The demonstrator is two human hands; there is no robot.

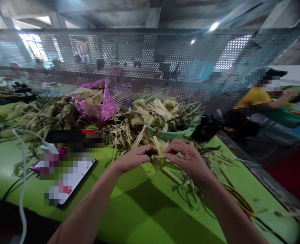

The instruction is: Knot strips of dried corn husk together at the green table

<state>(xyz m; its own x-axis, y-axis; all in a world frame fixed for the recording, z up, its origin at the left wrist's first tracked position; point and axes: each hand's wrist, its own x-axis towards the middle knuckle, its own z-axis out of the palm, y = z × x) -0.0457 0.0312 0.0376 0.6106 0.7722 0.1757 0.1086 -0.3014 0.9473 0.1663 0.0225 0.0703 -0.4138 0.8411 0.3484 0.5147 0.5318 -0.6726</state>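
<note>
Pale dry corn husk strips (160, 149) are between my two hands, folded or crossed over each other above the green table. My left hand (136, 156) pinches them from the left, thumb and fingers closed at their edge. From the right, my right hand (186, 156) grips the same strips with curled fingers and thumb. Just beyond my hands is a green basket (166, 135) heaped with dry husks (160, 113). Loose husk scraps and thin stalks (182, 179) lie under and beside my right hand.
A pink plastic bag (106, 110) of husks stands behind, beside a long pile of dried leaves (55, 112). A tablet or phone (76, 183) and white cable (24, 169) lie left. A perforated metal screen (139, 47) closes the back. Another person (256, 98) sits far right.
</note>
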